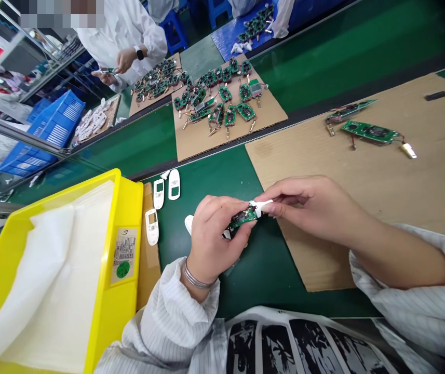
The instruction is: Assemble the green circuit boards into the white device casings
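Note:
My left hand (218,234) is closed around a green circuit board (242,217), which sticks out between thumb and fingers. With its fingertips, my right hand (304,200) pinches a small white plastic nozzle piece (260,206) at the board's right end. The two parts touch there; whether they are joined I cannot tell. A white casing (188,224) shows partly beside my left hand, the rest hidden behind it. Further left lie white thermometer-like casings, one (152,227) near the yellow bin and another (174,185) behind it.
A yellow bin (129,208) lined with white sheet stands at left. Two boards with wires, one (372,132) in front, lie on cardboard (335,208) at right. Across the bench, another cardboard sheet (194,143) carries several boards. A co-worker (129,36) in white handles something beyond.

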`<action>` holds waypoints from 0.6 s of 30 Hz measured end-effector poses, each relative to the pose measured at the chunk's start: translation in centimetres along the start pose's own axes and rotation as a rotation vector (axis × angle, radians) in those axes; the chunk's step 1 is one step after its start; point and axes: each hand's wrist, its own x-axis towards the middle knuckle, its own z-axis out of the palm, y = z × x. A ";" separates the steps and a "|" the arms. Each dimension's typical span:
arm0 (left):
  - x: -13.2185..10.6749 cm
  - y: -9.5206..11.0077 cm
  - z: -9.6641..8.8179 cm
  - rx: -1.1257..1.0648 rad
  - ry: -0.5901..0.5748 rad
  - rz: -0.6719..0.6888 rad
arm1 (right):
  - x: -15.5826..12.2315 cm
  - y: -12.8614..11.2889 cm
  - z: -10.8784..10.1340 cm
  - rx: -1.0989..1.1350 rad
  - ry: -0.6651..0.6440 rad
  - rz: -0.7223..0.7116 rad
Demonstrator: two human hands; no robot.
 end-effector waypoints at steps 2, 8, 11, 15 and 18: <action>-0.1 0.0 0.1 0.000 0.009 -0.017 | -0.2 0.0 0.3 -0.183 0.052 -0.134; -0.3 0.2 0.3 -0.008 0.045 -0.046 | -0.4 -0.4 0.8 -0.302 0.095 -0.282; -0.3 0.3 0.3 0.014 0.047 -0.052 | -0.3 -0.5 0.8 -0.219 0.085 -0.207; -0.3 0.1 0.2 0.031 0.042 -0.015 | -0.2 -0.4 0.8 -0.181 0.087 -0.188; -0.2 -0.1 0.2 0.029 0.050 0.018 | -0.2 -0.3 0.8 -0.188 0.082 -0.197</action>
